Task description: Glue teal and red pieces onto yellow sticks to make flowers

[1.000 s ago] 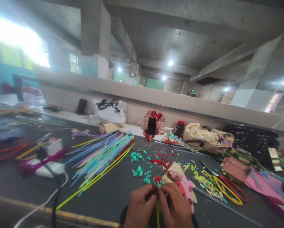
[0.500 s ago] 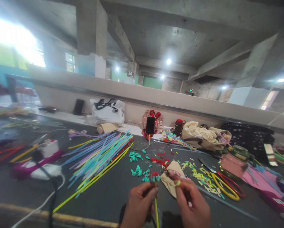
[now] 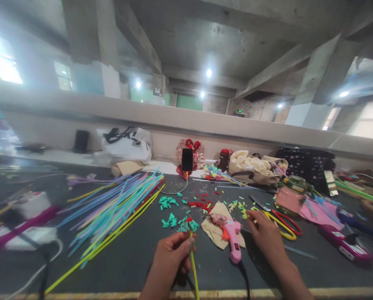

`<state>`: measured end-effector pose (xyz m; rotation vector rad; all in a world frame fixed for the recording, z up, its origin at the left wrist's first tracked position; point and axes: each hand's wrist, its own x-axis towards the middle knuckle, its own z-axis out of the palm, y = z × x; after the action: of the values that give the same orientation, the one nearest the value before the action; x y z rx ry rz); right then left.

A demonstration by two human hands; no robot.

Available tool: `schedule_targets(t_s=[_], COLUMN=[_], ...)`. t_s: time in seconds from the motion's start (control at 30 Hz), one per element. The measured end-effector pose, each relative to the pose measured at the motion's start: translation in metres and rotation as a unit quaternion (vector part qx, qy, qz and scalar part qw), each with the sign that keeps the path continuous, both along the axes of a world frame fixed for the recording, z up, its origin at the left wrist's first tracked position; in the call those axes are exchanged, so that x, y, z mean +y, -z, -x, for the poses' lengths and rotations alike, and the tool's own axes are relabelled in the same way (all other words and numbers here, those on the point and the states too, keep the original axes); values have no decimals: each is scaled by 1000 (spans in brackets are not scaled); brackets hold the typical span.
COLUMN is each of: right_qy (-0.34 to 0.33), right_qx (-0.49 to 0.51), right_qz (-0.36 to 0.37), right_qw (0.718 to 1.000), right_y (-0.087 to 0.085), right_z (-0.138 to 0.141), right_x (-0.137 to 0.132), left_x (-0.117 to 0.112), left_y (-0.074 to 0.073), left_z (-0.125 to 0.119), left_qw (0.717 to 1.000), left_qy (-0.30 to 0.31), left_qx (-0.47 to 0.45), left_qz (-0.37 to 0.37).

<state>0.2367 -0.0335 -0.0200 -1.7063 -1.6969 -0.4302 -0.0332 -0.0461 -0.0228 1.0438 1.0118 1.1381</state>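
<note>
My left hand [image 3: 174, 254] is closed in a pinch around a pipe cleaner flower, its yellow stem [image 3: 193, 266] running down toward the table edge. The flower head [image 3: 189, 225] has a red middle and teal pieces around it. Further right, my right hand [image 3: 264, 233] has its fingertips together at the pile of short yellow-green pipe cleaner pieces [image 3: 241, 208]; what is between them is too small to make out. Between my hands a pink hot glue gun [image 3: 234, 241] lies on a beige sheet [image 3: 213, 231], its cord trailing to the front edge.
Long pipe cleaners [image 3: 120, 212] lie bundled on the left. Teal pieces [image 3: 167, 203] and red pieces [image 3: 202, 205] are scattered mid-table. A phone [image 3: 187, 159] stands at the back. Scissors [image 3: 282, 223], a jar [image 3: 289, 196] and a purple power strip [image 3: 345, 246] are on the right.
My right hand has moved right and away from the flower to the yellow-green pieces, uncovering the glue gun. My left hand still holds the flower. The view has shifted to the right.
</note>
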Motion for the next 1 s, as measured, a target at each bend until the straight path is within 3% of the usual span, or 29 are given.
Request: schedule_targets(t_s=[0.33,0.57,0.67,0.83,1.0], right_qy=[95,71,16,-121,-157], right_qx=[-47,-46,-53,-104,-172], right_qz=[-35,-74,-72,11,95], right_qw=[994,994,996,987,968], right_y=[5,-2,-10,-20,-29], right_z=[-3,8,26,76,115], right_x=[-2,-8,-11,-9,0], left_x=[-3,-3,-4,-5,-2], left_y=[-10,-9,-10,-11,-13], left_z=[5,4,5,17,33], left_qw=[995,994,992,983,988], left_qy=[-57,-46,-50,-83,-54], left_qx=[-83,-96,-112,-160,-135], left_qz=[11,22,18,31,47])
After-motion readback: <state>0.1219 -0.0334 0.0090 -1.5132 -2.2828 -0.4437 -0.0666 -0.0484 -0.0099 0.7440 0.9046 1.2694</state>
